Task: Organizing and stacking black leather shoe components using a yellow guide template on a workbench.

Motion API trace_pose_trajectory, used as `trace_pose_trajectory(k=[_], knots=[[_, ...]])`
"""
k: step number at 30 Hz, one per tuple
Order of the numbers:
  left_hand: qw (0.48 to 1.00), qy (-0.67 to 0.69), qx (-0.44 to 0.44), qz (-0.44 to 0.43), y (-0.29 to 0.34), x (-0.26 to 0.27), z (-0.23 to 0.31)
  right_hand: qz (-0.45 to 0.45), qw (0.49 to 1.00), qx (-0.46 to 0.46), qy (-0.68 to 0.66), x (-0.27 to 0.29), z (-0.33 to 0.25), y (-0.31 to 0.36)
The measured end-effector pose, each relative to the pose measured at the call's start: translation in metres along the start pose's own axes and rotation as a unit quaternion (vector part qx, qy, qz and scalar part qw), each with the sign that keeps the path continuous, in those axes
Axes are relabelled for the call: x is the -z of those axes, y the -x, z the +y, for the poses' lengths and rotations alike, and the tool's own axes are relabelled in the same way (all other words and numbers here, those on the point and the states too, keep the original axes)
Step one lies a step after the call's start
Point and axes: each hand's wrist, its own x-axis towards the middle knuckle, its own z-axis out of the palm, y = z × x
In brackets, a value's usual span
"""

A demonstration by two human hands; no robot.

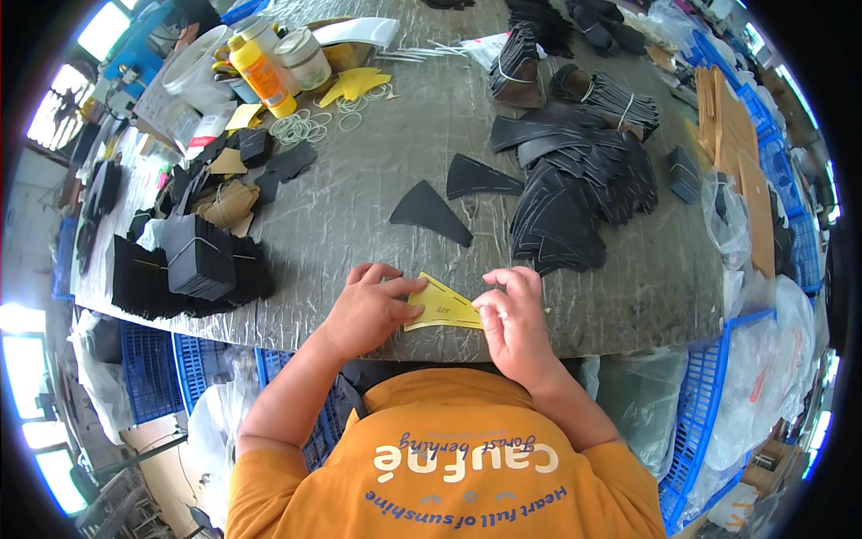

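Note:
A yellow template (442, 305) with slots and a handwritten mark lies near the table's front edge, wide at its left end and narrowing to the right. My left hand (368, 310) grips its left edge between thumb and fingers. At its right end my right hand (514, 314) is closed in a pinch, and whatever sits between those fingertips is too small to make out. Just beyond the template rest two loose black wedge-shaped pieces (431, 213), (483, 177). To their right spreads a large pile of similar black pieces (561, 211), some with pale lines along their edges.
At the left stand banded black stacks (199, 259) beside scraps. Farther back are a yellow bottle (262, 76), a lidded jar (303, 59) and rubber bands (299, 128). Bundled dark pieces (620, 106) lie at the back right. Blue crates (705, 404) flank the table.

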Motion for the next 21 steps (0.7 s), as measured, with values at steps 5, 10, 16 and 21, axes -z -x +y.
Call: trace_pose_trajectory(k=[5,10,16,21], knots=[[1.000,0.018,-0.006,0.007,0.000,-0.002,-0.003,-0.124,0.962,-0.123,-0.210,-0.027,-0.014,-0.001],[1.000,0.025,0.001,-0.005,-0.002,0.001,-0.002,-0.142,0.954,-0.094,-0.246,-0.052,-0.015,-0.001],[1.000,0.027,-0.001,-0.008,-0.003,0.000,-0.002,-0.153,0.970,-0.080,-0.172,-0.053,-0.011,-0.001],[1.000,0.024,0.004,-0.004,-0.002,-0.003,-0.004,-0.128,0.974,-0.126,-0.140,-0.024,-0.001,0.002]])
